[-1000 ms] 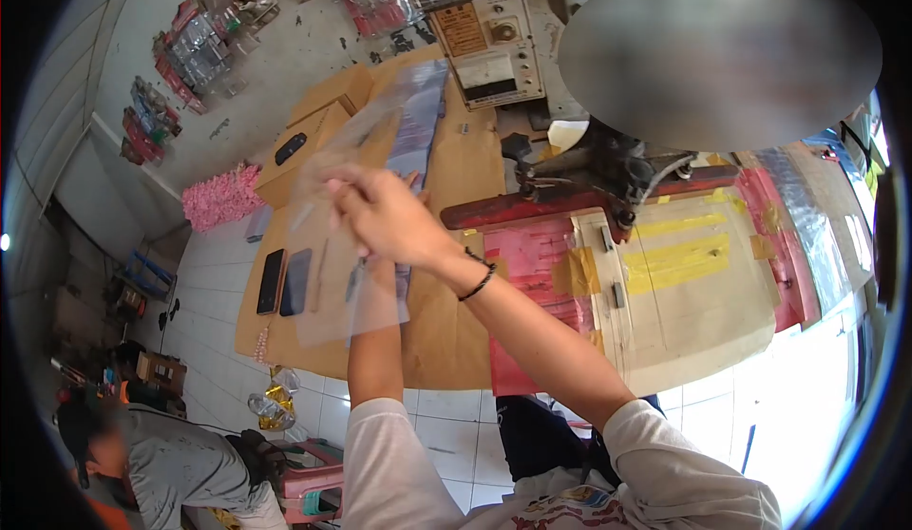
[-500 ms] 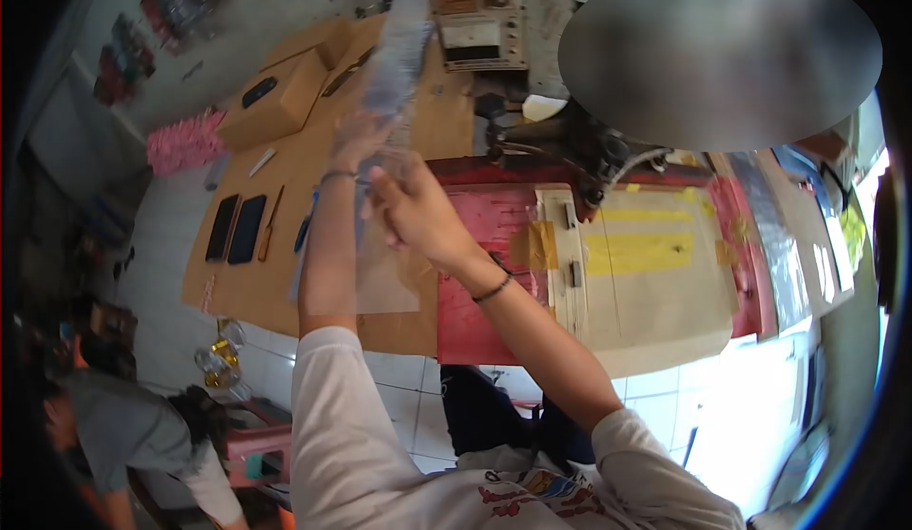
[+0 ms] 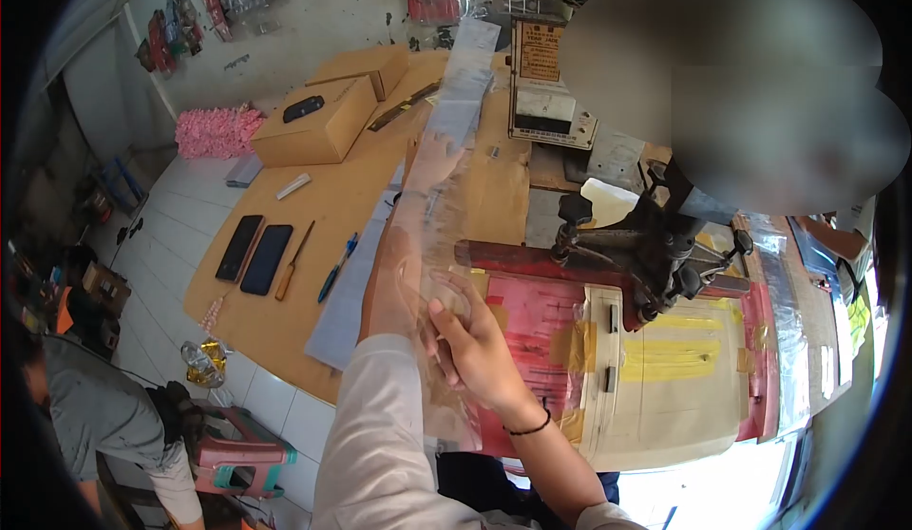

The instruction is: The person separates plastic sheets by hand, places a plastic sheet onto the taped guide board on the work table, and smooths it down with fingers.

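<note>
Tan tabletop: black rectangular phone, dark-blue rectangular phone just beside, slim wooden-handled tool, slender blue pen, brown cardboard boxes, translucent bluish plastic sheets.

At twelve o'clock, plastic strips are tinted pale blue-grey; at ten, a bundle is coloured bright pink; at four, a cream board is striped with yellow tape.

At two o'clock, a grey blur hides what lies behind. Clear film veils the left hand at twelve.
</note>
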### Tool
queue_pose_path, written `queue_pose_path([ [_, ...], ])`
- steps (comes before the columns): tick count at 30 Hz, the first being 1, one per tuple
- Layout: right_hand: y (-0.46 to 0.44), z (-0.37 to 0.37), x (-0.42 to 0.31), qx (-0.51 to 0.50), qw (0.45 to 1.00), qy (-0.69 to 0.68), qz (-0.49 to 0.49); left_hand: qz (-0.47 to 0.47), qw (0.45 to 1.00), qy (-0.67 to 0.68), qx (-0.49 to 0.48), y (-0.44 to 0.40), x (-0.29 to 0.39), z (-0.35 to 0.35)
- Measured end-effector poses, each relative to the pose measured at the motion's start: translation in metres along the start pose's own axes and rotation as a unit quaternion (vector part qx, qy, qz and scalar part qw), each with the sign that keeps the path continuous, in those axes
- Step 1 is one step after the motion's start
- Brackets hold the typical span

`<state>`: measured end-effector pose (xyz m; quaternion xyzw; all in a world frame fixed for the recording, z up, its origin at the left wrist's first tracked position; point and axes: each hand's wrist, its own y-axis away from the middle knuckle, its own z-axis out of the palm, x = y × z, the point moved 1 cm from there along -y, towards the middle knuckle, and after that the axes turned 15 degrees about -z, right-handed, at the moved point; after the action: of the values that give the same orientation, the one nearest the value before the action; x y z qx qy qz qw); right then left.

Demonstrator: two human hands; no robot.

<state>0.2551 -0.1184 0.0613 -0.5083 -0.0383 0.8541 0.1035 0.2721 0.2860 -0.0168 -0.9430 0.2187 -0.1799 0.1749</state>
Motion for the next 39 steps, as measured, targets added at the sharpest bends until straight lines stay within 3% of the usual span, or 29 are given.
queue_pose_path([
  [3,0.009,0.006,-0.006,-0.063,0.996,0.056,-0.029,-0.048,0.997,0.044,-0.039,0.003,0.000,0.005],
  [8,0.052,0.007,-0.017,-0.269,0.960,0.054,-0.053,-0.001,0.997,0.078,-0.031,-0.016,-0.017,0.032],
  [10,0.072,-0.005,-0.037,-0.358,0.934,0.007,-0.014,-0.009,0.999,0.011,-0.042,-0.009,-0.012,0.022],
  [12,0.083,-0.027,-0.044,-0.515,0.857,-0.010,0.022,-0.026,0.999,-0.007,-0.027,-0.005,-0.015,0.021],
  [13,0.089,-0.034,-0.055,-0.544,0.839,-0.010,0.012,-0.035,0.999,-0.013,-0.016,-0.005,-0.012,0.017],
  [14,0.095,-0.039,-0.060,-0.540,0.839,-0.026,-0.063,-0.048,0.999,0.007,-0.023,-0.005,-0.008,0.014],
  [16,0.113,-0.066,-0.071,-0.563,0.825,-0.011,0.053,-0.075,0.995,0.048,-0.043,0.003,0.004,-0.003],
  [19,0.135,-0.101,-0.090,-0.606,0.783,0.103,0.093,-0.078,0.994,0.053,-0.056,0.004,0.008,-0.008],
  [24,0.168,-0.147,-0.132,-0.495,0.792,0.329,0.140,-0.060,0.994,-0.033,-0.083,-0.016,-0.002,0.008],
  [28,0.207,-0.182,-0.170,-0.283,0.789,0.522,0.159,-0.095,0.993,-0.058,-0.043,-0.052,-0.030,0.068],
  [30,0.229,-0.199,-0.186,-0.170,0.769,0.595,0.160,-0.061,0.989,-0.131,-0.035,-0.065,-0.040,0.089],
  [32,0.251,-0.214,-0.197,-0.067,0.742,0.648,0.159,-0.057,0.984,-0.162,-0.053,-0.066,-0.025,0.082],
  [35,0.278,-0.232,-0.208,0.041,0.704,0.691,0.158,-0.106,0.978,-0.141,-0.107,-0.046,0.030,-0.003],
  [39,0.306,-0.249,-0.212,0.131,0.668,0.713,0.166,-0.050,0.991,-0.093,-0.086,-0.099,0.002,0.015],
])
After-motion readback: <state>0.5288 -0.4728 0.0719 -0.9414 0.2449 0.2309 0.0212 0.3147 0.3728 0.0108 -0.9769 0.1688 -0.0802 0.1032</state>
